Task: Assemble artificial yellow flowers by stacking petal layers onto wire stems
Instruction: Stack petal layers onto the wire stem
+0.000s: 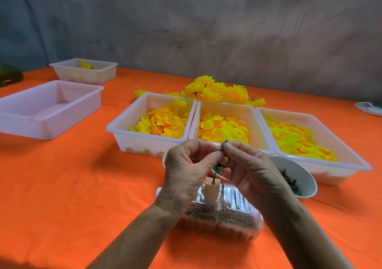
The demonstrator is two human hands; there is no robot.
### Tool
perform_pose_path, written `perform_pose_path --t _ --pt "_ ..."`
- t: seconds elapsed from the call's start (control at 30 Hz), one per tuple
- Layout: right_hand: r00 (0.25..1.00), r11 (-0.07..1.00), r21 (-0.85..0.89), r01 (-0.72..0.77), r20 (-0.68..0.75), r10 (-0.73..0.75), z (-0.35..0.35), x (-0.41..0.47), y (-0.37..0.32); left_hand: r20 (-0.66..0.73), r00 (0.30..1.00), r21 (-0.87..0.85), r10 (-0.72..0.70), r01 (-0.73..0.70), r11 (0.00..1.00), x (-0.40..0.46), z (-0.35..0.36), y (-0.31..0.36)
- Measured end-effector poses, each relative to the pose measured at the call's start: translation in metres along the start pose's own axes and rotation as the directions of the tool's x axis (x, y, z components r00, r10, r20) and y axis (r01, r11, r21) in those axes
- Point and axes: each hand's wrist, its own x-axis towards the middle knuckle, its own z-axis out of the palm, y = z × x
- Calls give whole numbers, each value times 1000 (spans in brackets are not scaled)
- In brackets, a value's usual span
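- Currently, far left of the orange table (pixel 62 186): an empty white tray (pixel 47 111), with a smaller white tub (pixel 84 70) behind it showing a few yellow petals.
- Centre-left: first petal tray (pixel 151 121), stocked with yellow-orange petal layers; touching its right wall is the second petal tray (pixel 229 124), also well filled.
- Behind those two: a heap of finished yellow flowers (pixel 217 90) on the table, green calyx backs showing on some. Judgement: a fair batch is already done.
- Left hand (pixel 186 171): fingers curled, thumb and forefinger pinching the top of the green wire stem (pixel 222 146).
- Stem runs down from the pinch into a cream-coloured holder block (pixel 211 193), which stands in a clear plastic box (pixel 223 217) of brown granular fill. No petal layer is on the stem.
- Right hand (pixel 250 169): fingers curled, fingertips meeting the left hand's at the same stem tip; it pinches the small green end piece there. Exactly what the piece is, too small to tell.
- Right of the hands: a white bowl (pixel 297 177) of dark green plastic parts, partly hidden by the right wrist.
- Far right: third petal tray (pixel 310 140), holding larger yellow petal layers.
- Status, as a judgement: this flower is at its first step, stem being readied; all petal stacking for it remains, and the full trays suggest many more flowers to go.
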Motion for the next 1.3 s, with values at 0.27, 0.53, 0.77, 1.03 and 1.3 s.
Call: perform_pose_path --t 0.27,0.53,0.77,1.03,1.3 --pt "998 996 -55 66 0 -66 0 -1 2 13 1000 42 18 -19 999 -1 -2 1" --pt "904 769 -483 419 143 -403 0 -8 1 -9 1000 82 5 -5 997 -2 -3 -3" --pt "899 742 -529 412 107 -424 -5 -11 14 23 1000 142 -5 1 990 -5 -7 -7" --pt "843 494 -739 458 184 -506 -17 -10 28 53 998 158 -15 6 987 -3 -17 -5" --pt "825 323 -826 462 266 -499 -21 -11 30 95 995 260 -28 2 966 -4 -18 -17"
